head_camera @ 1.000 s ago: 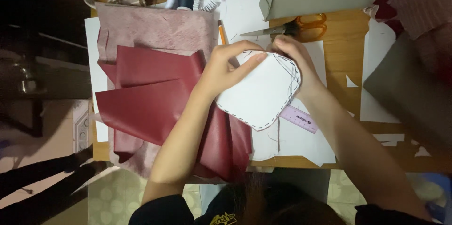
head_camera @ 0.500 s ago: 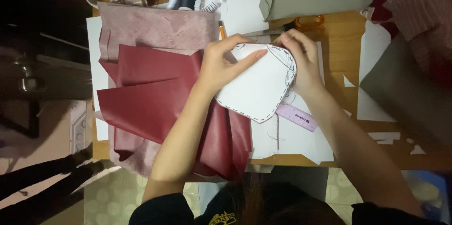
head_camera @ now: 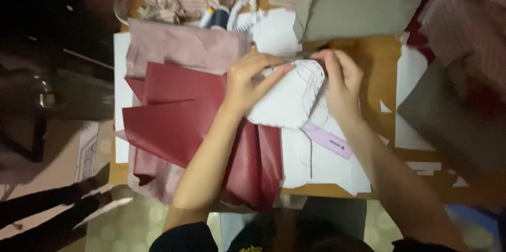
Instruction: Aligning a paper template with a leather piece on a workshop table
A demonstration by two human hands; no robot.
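Gripping a white paper pattern piece (head_camera: 287, 99) at opposite edges, the left hand (head_camera: 250, 83) and right hand (head_camera: 342, 80) hold it over the worktop (head_camera: 377, 67). It is rounded, with a dashed line along its rim, and overlaps dark red fabric (head_camera: 179, 115).

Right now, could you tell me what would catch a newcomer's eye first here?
Both hands, left hand and right hand, grip a white cut-out with a dashed edge at mid-table. Left of it, dark red sheets fan out over pink fabric. A lilac strip lies on white paper just below the cut-out.
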